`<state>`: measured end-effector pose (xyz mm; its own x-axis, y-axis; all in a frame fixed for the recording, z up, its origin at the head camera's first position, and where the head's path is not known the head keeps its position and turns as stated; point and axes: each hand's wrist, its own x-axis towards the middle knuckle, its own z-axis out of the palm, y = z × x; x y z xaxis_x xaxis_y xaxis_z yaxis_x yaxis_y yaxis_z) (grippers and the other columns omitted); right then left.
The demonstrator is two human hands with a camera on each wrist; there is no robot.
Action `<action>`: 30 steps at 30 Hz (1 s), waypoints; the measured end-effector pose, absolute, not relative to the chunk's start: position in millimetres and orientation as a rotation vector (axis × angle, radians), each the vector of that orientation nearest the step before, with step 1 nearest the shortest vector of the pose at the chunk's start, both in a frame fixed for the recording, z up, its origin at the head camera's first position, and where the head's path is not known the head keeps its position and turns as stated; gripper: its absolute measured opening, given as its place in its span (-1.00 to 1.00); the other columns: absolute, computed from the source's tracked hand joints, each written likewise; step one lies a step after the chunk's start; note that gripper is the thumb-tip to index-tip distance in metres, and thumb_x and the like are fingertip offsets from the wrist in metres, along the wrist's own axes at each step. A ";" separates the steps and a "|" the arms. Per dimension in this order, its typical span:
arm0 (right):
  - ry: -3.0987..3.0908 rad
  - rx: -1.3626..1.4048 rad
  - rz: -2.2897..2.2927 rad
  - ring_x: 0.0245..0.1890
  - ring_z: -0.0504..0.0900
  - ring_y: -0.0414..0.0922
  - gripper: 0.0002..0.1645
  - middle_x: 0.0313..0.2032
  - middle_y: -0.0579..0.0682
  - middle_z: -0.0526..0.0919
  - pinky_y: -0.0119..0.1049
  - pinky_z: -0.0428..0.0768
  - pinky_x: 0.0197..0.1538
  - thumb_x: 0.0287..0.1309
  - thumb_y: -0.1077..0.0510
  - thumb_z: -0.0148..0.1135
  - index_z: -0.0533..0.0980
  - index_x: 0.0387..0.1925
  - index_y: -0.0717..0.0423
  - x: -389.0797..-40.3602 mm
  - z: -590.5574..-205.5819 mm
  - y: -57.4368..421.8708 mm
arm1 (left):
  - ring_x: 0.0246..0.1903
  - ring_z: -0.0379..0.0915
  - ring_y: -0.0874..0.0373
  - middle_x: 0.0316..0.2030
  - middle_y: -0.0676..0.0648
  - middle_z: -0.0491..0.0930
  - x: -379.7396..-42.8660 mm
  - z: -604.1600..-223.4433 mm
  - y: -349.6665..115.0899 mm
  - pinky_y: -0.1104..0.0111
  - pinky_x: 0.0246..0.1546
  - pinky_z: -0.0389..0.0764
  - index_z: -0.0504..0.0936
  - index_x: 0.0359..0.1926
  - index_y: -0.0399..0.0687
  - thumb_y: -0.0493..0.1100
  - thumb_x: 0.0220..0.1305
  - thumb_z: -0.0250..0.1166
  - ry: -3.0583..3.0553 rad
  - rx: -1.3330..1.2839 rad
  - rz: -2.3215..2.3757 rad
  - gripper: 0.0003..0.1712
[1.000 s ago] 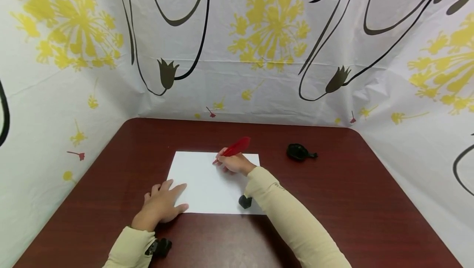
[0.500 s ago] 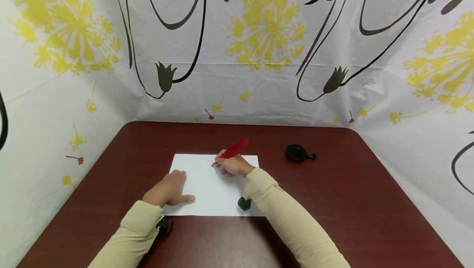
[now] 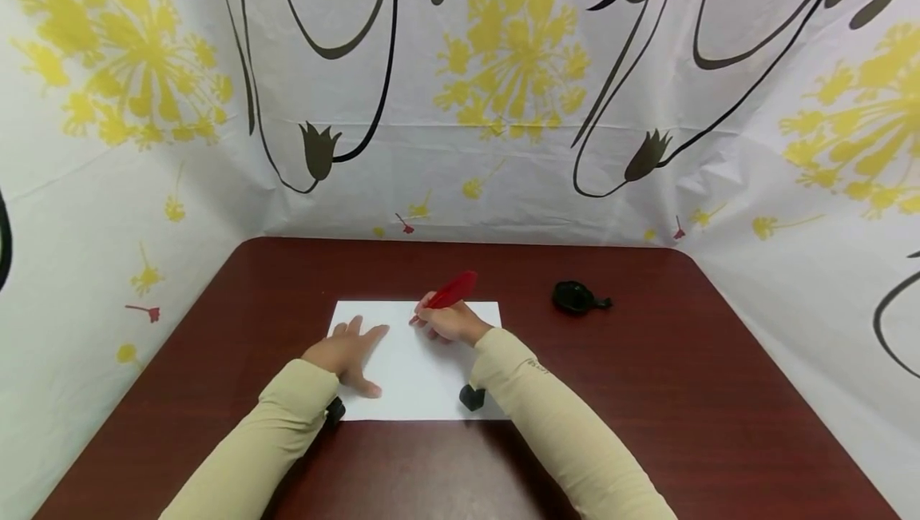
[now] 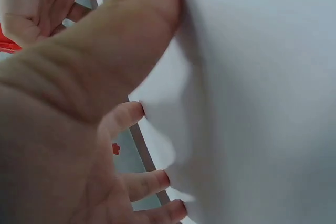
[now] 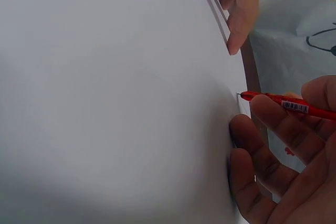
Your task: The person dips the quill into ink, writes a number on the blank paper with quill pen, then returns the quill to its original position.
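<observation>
A white sheet of paper [image 3: 417, 380] lies on the dark red table. My right hand [image 3: 453, 322] grips a red feather pen [image 3: 456, 288] between thumb and fingers near the top of the sheet. In the right wrist view the red barrel [image 5: 278, 100], with a barcode label, has its tip right at the paper, and the lower fingers rest against the sheet. My left hand [image 3: 350, 354] lies spread on the left part of the paper, thumb apart. Its fingertips [image 4: 163, 179] press on the sheet in the left wrist view.
A small dark dish with a short handle [image 3: 575, 297] stands to the right behind the paper. A black wrist camera [image 3: 472, 398] under the right cuff overlaps the sheet. A white cloth with printed flowers [image 3: 431, 144] surrounds the back and sides of the table.
My left hand has moved from the sheet's lower left edge up and right onto the paper, spreading its fingers there. The right hand keeps the feather pen in almost the same place.
</observation>
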<state>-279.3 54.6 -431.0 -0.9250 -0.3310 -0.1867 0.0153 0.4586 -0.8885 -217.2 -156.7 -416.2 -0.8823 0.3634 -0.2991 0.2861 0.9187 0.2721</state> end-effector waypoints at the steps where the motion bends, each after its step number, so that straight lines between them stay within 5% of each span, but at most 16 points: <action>1: 2.383 -0.276 -1.453 -0.51 0.56 -0.08 -0.85 -0.30 -0.03 0.70 -0.30 0.45 -0.57 0.34 0.09 0.09 0.55 -0.23 0.04 -279.0 -431.3 54.3 | 0.30 0.02 -0.45 0.37 -0.51 0.02 -217.4 -414.9 -155.3 -0.24 0.09 0.33 0.17 0.45 -0.09 0.18 -0.17 0.57 2.724 0.460 0.307 0.21; 30: 2.349 -0.297 -1.460 -0.51 0.58 -0.05 -0.80 -0.25 0.05 0.70 -0.29 0.49 -0.53 0.34 0.09 0.09 0.55 -0.17 0.12 -274.7 -427.8 53.7 | 0.34 -0.10 -0.50 0.40 -0.53 -0.09 -217.5 -407.2 -148.8 -0.24 0.07 0.35 0.09 0.50 -0.03 0.16 -0.14 0.58 2.698 0.371 0.222 0.25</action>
<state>-274.7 53.7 -427.8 -0.9140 -0.3591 -0.1890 0.0104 0.4447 -0.8956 -217.5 -148.8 -407.2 -0.8822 0.2892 -0.3717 0.2246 0.9520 0.2078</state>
